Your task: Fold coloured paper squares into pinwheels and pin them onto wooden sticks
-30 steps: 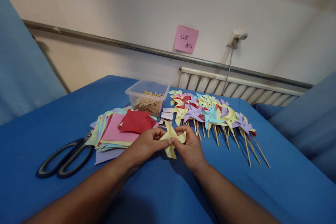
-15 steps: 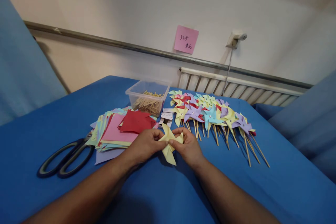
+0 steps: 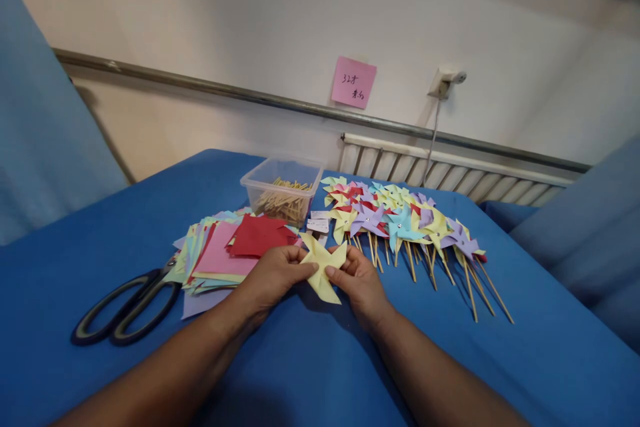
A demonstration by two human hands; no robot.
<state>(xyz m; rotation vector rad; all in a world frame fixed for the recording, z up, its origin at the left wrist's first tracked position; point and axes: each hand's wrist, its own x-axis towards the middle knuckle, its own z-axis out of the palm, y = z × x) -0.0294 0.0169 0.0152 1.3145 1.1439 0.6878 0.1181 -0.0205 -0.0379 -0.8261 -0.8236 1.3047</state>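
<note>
At frame centre: yellow paper pinwheel (image 3: 323, 267), pinched by your left hand (image 3: 273, 275) and right hand (image 3: 359, 280); likely light, flimsy, creasable — hold the edges.

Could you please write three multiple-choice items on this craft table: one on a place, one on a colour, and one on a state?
1. Where do the scissors lie?
A. left of the paper stack
B. inside the plastic box
C. on the finished pinwheels

2. What colour is the folded paper between the hands?
A. red
B. yellow
C. purple

3. How is the folded paper held?
A. lying untouched
B. by the left hand alone
C. pinched by both the left hand and the right hand

Answers:
1 A, the scissors lie on the blue cloth at the stack's left.
2 B, it is pale yellow.
3 C, fingers of each hand grip it.
</note>
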